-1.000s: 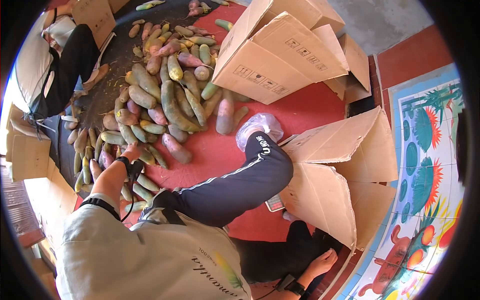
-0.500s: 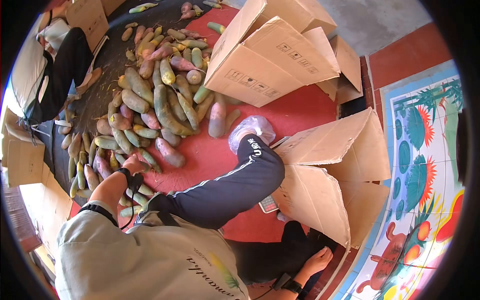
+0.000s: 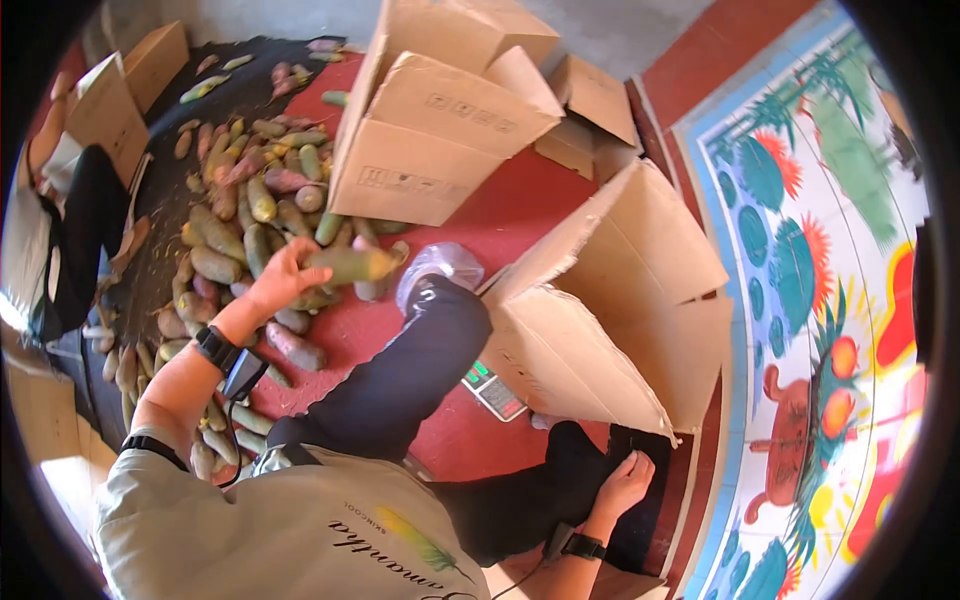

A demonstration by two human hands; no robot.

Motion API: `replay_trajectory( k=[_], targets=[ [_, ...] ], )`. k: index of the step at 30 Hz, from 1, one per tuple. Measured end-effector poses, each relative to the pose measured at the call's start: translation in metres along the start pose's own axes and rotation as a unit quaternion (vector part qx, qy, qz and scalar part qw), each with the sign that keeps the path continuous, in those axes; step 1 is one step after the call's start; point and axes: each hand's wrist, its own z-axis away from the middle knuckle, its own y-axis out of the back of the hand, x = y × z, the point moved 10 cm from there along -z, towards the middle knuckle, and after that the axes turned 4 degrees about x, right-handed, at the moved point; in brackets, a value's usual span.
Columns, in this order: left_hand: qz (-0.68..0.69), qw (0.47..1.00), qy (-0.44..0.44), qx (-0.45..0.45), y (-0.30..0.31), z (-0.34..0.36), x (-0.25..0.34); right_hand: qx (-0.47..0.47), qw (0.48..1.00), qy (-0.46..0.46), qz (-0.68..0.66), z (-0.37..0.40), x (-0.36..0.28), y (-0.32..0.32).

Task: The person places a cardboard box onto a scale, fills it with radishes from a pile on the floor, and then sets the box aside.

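Observation:
My left hand (image 3: 283,279) is wrapped round a green radish (image 3: 352,266) with a yellowish end. It holds the radish above the right edge of a large heap of radishes (image 3: 215,232), green, brown and pinkish. My right hand (image 3: 624,484) rests by my dark trouser leg, fingers loosely bent and nothing seen in them. Between my legs and that hand stands an open cardboard box (image 3: 575,330), flaps up. A scale (image 3: 493,388) with a lit green display shows partly from under the box.
A second cardboard box (image 3: 420,160) stands beyond the heap, with a smaller one (image 3: 590,105) behind it. My foot in a plastic cover (image 3: 440,268) is on the red floor. Another person (image 3: 85,230) sits at the far left near more boxes. A painted tile wall (image 3: 800,330) runs along the right.
My left hand has lifted a radish from the heap and moved it up and to the right. My view has shifted, showing more of the scale. My right hand stays by my leg.

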Motion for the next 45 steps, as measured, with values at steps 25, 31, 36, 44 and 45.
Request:
replay_trajectory(
  k=[25, 31, 36, 44, 45],
  targets=[
    [-0.206, 0.846, -0.455, -0.184, -0.276, 0.039, 0.273, 0.032, 0.997, -0.046, -0.044, 0.006, 0.012, 0.009],
    [-0.187, 0.774, -0.598, -0.090, -0.256, 0.061, 0.284, 0.015, 0.998, -0.046, -0.031, 0.003, 0.008, 0.006],
    [-0.170, 0.751, -0.638, -0.014, -0.221, 0.075, 0.284, 0.015, 0.998, -0.045, -0.029, 0.003, 0.008, 0.005],
    [-0.250, 0.824, -0.507, 0.034, -0.135, 0.037, 0.184, 0.011, 0.999, -0.034, -0.037, 0.001, 0.005, 0.006],
    [-0.265, 0.841, -0.471, 0.030, -0.124, 0.028, 0.159, 0.012, 0.999, -0.036, -0.038, 0.002, 0.007, 0.004]
  ],
)
